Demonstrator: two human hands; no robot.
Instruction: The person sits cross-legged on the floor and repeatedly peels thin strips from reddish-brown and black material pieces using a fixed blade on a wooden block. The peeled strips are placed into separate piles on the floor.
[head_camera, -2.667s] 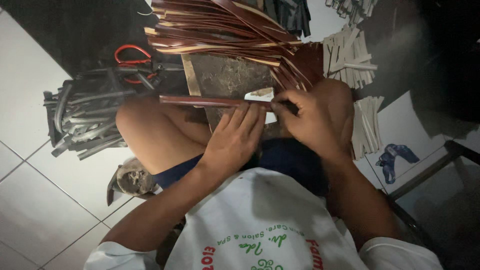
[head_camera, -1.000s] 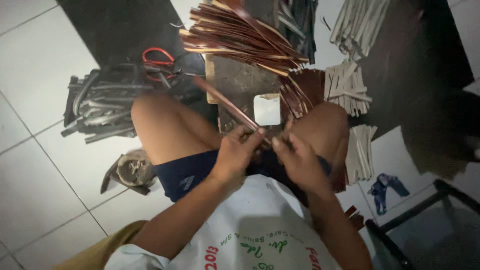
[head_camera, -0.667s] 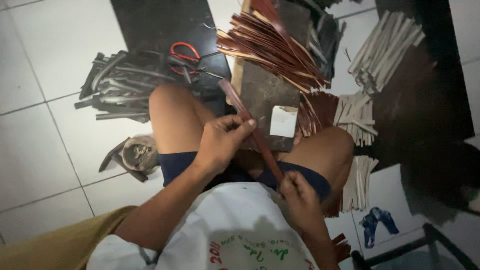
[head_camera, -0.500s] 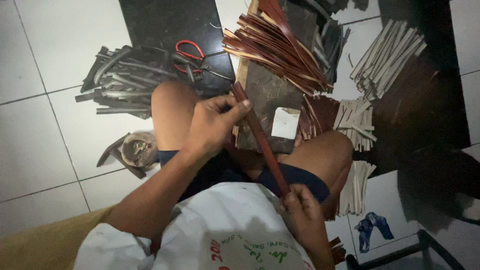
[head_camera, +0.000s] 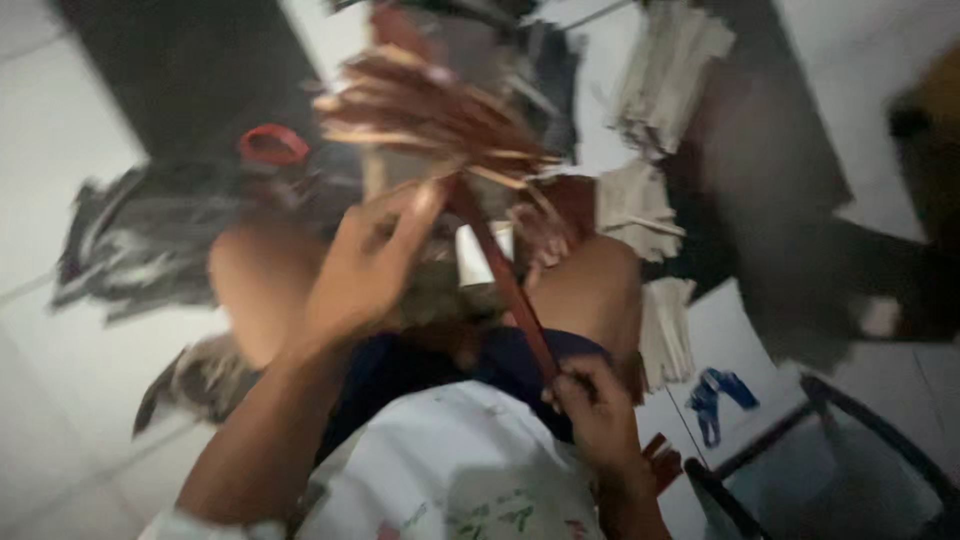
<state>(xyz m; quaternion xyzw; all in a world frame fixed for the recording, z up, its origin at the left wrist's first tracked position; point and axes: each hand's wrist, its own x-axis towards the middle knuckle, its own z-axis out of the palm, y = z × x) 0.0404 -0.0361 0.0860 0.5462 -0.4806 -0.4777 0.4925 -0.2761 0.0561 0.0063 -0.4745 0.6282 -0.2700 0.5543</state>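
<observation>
The view is blurred by motion. I hold a long brown strip (head_camera: 505, 280) between both hands, slanting from upper left to lower right over my lap. My left hand (head_camera: 365, 265) pinches its far end near the pile of brown strips (head_camera: 430, 115). My right hand (head_camera: 595, 410) grips the near end close to my white shirt (head_camera: 450, 470). A small pale block (head_camera: 470, 255) lies on the board between my knees.
Red-handled scissors (head_camera: 270, 145) and a heap of dark grey strips (head_camera: 140, 240) lie on the floor at left. Bundles of pale strips (head_camera: 665, 90) sit at right. A black frame (head_camera: 800, 440) stands at lower right, with a blue shape on paper (head_camera: 720, 395).
The strip has swung from lying across my knees to pointing away from me. My right hand drew back toward my body while my left hand slid out toward the pile. The camera swung sharply.
</observation>
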